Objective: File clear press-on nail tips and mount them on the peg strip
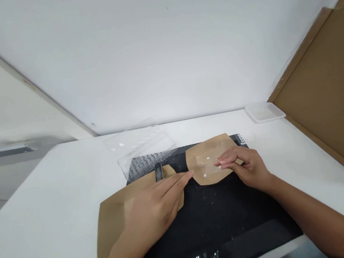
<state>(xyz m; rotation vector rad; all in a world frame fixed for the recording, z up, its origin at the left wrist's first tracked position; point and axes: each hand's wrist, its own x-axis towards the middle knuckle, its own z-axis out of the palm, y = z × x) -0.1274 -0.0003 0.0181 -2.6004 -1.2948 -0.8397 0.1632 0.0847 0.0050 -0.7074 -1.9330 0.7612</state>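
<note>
On a black mat (219, 214) lies a brown paper piece (198, 153) with curved sides, a clear film with small white dots on it. My right hand (244, 164) is over its right part, thumb and index finger pinched together near a white dot; what they hold is too small to make out. My left hand (160, 205) lies with fingers extended, its fingertips at the left edge of that piece. Under my left hand and forearm is a larger brown paper piece (110, 219). A dark, rounded tool (158, 172) stands just beyond the left fingers.
Clear plastic trays (143, 146) lie at the back left of the white table (46, 226). A shallow translucent container (265, 112) sits at the back right, beside a cardboard panel (325, 86). A white wall rises behind.
</note>
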